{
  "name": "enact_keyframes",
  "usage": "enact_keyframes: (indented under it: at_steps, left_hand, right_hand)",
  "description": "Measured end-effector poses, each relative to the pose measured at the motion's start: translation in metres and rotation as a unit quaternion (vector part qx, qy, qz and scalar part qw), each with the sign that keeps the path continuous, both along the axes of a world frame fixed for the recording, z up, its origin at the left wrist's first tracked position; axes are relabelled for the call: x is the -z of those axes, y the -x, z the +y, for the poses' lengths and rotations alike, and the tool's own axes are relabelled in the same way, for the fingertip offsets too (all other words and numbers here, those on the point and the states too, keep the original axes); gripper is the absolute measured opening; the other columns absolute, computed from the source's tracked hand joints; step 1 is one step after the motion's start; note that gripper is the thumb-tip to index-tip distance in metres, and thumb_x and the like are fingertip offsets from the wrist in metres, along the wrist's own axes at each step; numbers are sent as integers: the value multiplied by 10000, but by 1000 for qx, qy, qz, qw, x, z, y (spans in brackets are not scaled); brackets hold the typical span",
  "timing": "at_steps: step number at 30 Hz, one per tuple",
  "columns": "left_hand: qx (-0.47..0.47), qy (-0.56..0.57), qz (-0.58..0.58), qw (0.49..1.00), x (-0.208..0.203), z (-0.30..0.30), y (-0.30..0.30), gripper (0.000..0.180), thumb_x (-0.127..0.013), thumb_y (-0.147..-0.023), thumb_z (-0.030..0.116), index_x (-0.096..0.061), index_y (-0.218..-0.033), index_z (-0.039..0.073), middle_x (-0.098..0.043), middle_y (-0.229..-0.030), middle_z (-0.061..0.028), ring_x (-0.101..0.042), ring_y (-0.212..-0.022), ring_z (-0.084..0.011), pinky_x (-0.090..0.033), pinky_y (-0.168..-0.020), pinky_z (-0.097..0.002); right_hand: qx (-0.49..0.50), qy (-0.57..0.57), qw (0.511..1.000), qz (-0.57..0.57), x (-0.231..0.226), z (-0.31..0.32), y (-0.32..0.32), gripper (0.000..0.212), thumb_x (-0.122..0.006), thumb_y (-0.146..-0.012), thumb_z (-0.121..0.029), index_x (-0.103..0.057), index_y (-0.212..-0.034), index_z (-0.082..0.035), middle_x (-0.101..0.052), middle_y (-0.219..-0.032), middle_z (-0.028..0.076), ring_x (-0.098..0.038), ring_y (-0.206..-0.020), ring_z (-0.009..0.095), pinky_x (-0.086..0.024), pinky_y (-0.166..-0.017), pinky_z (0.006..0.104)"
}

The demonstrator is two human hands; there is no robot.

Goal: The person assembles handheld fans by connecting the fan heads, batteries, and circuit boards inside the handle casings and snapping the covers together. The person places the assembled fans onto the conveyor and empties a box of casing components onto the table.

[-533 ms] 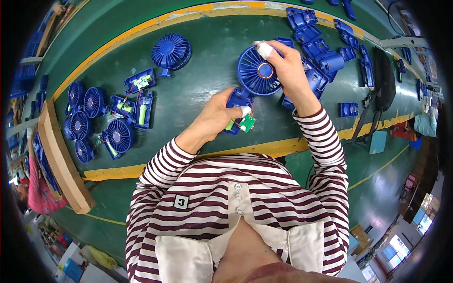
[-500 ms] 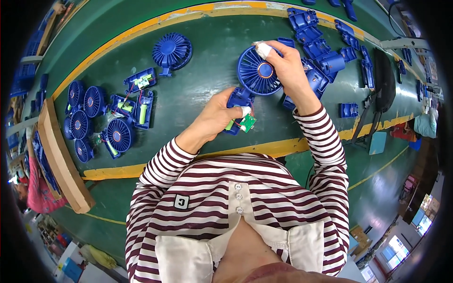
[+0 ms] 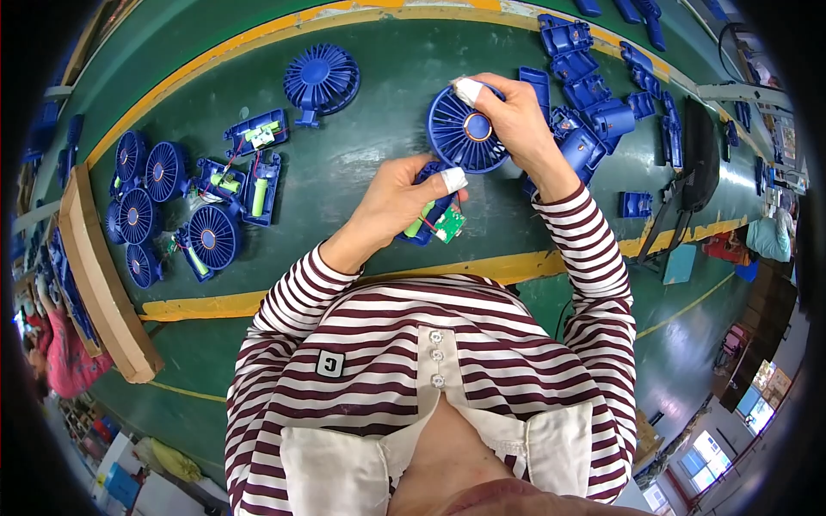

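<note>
We see the blue fan (image 3: 471,129) between both hands, long axis near-left to far-right; left hand (image 3: 391,202) pinches the handle (image 3: 439,209) at the near end, right hand (image 3: 520,127) pinches the head's far rim

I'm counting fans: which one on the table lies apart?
The fan nearest the far edge of the table, alone; the others cluster at the left.

Deep blue on the fan (image 3: 456,143), its hub (image 3: 478,127) ringed in copper! The circuit board (image 3: 450,225) is bright green; the wire (image 3: 430,226) looks red, though it's tiny here. White thumb wraps (image 3: 467,91), dark green table (image 3: 379,95) with yellow edging (image 3: 206,307), and the shirt (image 3: 379,391) runs maroon-and-white stripes!
</note>
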State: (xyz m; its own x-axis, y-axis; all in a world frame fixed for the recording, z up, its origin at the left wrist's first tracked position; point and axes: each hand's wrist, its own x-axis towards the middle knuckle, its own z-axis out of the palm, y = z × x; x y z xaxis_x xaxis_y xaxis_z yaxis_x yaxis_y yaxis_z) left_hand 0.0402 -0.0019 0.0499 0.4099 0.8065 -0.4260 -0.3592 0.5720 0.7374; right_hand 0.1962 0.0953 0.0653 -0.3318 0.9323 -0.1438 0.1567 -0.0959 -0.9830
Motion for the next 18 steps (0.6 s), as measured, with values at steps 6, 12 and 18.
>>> enact_keyframes:
  at_steps: [6, 12, 18]
  left_hand:
    - [-16, -87, 115, 989, -4, -2, -1, 209, -551, -878, 172, -565, -932, -30, -618, -720, -46, -571, -612, -75, -473, -552, -213]
    - [-140, 9, 47, 989, -6, 4, 7, 222, -520, -886, 217, -557, -919, 0, -625, -748, -121, -615, -589, -177, -509, -528, -264]
    - [-193, 28, 11, 981, -2, 18, 11, 238, -551, -874, 245, -574, -874, 9, -623, -726, -90, -598, -570, -154, -500, -522, -271]
  right_hand:
    - [-40, 50, 997, -34, -6, 8, 7, 253, -580, -841, -214, -628, -909, 24, -612, -750, -5, -532, -672, 29, -422, -584, 171]
    - [70, -402, 906, -113, 11, -1, 0, 344, -652, -752, -203, -555, -973, 42, -584, -929, 179, -581, -843, 276, -456, -717, 319]
    - [-43, -553, 806, -207, 8, -72, 0, 363, -663, -594, -148, -583, -930, -37, -545, -1055, 112, -509, -1031, 304, -347, -911, 475]
